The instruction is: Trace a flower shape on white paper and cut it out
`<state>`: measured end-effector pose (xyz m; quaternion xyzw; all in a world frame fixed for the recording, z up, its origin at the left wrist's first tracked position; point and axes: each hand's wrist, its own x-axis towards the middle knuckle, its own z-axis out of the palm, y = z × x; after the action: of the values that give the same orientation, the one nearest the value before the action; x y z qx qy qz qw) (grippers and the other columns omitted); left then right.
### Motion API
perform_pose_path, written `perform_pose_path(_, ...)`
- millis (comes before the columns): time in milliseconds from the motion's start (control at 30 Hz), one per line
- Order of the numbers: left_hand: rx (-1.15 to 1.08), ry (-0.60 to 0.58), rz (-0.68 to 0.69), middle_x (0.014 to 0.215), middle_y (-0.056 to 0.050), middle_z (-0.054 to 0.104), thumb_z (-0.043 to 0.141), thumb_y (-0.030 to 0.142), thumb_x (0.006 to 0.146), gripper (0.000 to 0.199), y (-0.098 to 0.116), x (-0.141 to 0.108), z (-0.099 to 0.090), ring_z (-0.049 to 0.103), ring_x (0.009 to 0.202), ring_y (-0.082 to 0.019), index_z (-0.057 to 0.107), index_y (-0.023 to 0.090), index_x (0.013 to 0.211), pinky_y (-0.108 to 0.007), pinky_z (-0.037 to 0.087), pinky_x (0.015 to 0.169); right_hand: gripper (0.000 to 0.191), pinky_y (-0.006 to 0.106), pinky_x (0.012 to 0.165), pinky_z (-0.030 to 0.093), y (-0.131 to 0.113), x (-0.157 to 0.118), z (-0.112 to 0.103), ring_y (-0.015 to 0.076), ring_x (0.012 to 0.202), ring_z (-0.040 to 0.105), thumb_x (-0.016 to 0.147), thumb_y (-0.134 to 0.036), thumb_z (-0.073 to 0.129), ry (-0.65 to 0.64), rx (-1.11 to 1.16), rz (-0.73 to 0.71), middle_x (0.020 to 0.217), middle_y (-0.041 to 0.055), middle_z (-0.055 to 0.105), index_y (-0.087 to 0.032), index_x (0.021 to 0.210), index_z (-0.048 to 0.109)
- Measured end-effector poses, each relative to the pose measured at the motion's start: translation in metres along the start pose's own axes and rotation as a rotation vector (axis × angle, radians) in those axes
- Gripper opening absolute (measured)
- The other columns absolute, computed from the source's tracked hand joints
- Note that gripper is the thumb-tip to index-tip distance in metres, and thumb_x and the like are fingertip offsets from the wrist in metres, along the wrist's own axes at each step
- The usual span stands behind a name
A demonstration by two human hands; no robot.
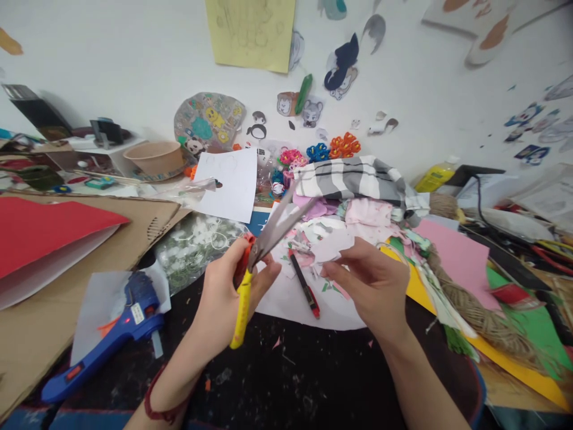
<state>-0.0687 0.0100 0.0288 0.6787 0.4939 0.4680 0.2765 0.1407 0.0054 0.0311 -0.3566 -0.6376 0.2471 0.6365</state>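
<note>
My left hand [224, 298] is closed on a pair of scissors [268, 236] with yellow and red-orange handles. The blades are spread and point up toward the back of the table. To the right, my right hand [376, 286] pinches a small piece of white paper [335, 243] between thumb and fingers. A gap lies between the blades and that paper. Below and between the hands, a black and red pen [304, 283] rests on a white sheet [273, 303] strewn with paper scraps.
A blue glue gun [134, 316] lies at left beside cardboard [89, 263] and a red folder [49, 233]. Folded fabrics [358, 179] are piled behind the hands. Twine [483, 310], pink paper [461, 257] and a yellow bottle [437, 174] stand or lie at right.
</note>
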Motion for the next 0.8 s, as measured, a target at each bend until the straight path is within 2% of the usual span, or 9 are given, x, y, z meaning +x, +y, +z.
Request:
perform_pose_path(133, -0.345, -0.13, -0.081, 0.077, -0.002, 0.067, 0.067, 0.047, 0.084, 0.027, 0.005, 0.001, 0.006, 0.043, 0.055, -0.011, 0.055, 0.023, 0.083, -0.027, 0.035, 0.048, 0.017, 0.032, 0.063, 0.054, 0.003, -0.002, -0.001, 0.0165, 0.072, 0.065, 0.079, -0.01, 0.079, -0.071, -0.041, -0.048, 0.072, -0.0011, 0.069, -0.026, 0.084, 0.075)
perform_pose_path(267, -0.483, -0.167, -0.142, 0.082, -0.004, 0.068, 0.072, 0.043, 0.078, 0.029, 0.009, 0.004, 0.013, 0.046, 0.057, -0.011, 0.053, 0.022, 0.08, -0.027, 0.037, 0.051, 0.02, 0.034, 0.072, 0.053, 0.004, -0.002, 0.0, 0.0175, 0.083, 0.066, 0.081, -0.009, 0.077, -0.149, -0.019, -0.079, 0.087, 0.0007, 0.071, -0.027, 0.088, 0.075)
perform_pose_path(400, -0.572, -0.127, -0.187, 0.076, 0.0, 0.063, 0.074, 0.043, 0.075, 0.033, 0.008, 0.008, 0.016, 0.043, 0.055, -0.009, 0.049, 0.022, 0.078, -0.027, 0.038, 0.053, 0.013, 0.033, 0.071, 0.052, 0.005, -0.002, 0.001, 0.0169, 0.082, 0.063, 0.083, -0.013, 0.076, -0.199, -0.046, -0.035, 0.087, 0.0009, 0.066, -0.026, 0.086, 0.074)
perform_pose_path(567, -0.633, -0.043, -0.195, 0.072, 0.005, 0.054, 0.079, 0.031, 0.072, 0.033, 0.006, 0.011, 0.017, 0.042, 0.057, -0.008, 0.048, 0.021, 0.076, -0.025, 0.036, 0.055, 0.005, 0.031, 0.067, 0.052, 0.004, 0.0, 0.003, 0.0164, 0.08, 0.063, 0.085, -0.019, 0.075, -0.249, -0.08, 0.016, 0.085, 0.0019, 0.065, -0.023, 0.084, 0.073)
perform_pose_path(667, -0.616, -0.02, -0.18, 0.067, 0.006, 0.049, 0.079, 0.027, 0.074, 0.031, 0.009, 0.012, 0.017, 0.042, 0.058, -0.008, 0.049, 0.021, 0.077, -0.024, 0.033, 0.055, 0.002, 0.031, 0.067, 0.055, 0.004, 0.002, 0.004, 0.0172, 0.084, 0.065, 0.086, -0.021, 0.074, -0.281, -0.039, 0.07, 0.09, 0.0041, 0.067, -0.022, 0.085, 0.073)
perform_pose_path(800, -0.592, -0.008, -0.175, 0.061, 0.008, 0.044, 0.079, 0.029, 0.076, 0.031, 0.013, 0.015, 0.017, 0.042, 0.058, -0.008, 0.049, 0.021, 0.078, -0.023, 0.031, 0.054, 0.007, 0.028, 0.067, 0.056, 0.008, 0.005, 0.004, 0.0145, 0.079, 0.065, 0.082, -0.02, 0.078, -0.282, 0.055, 0.142, 0.085, 0.0018, 0.066, -0.023, 0.085, 0.073)
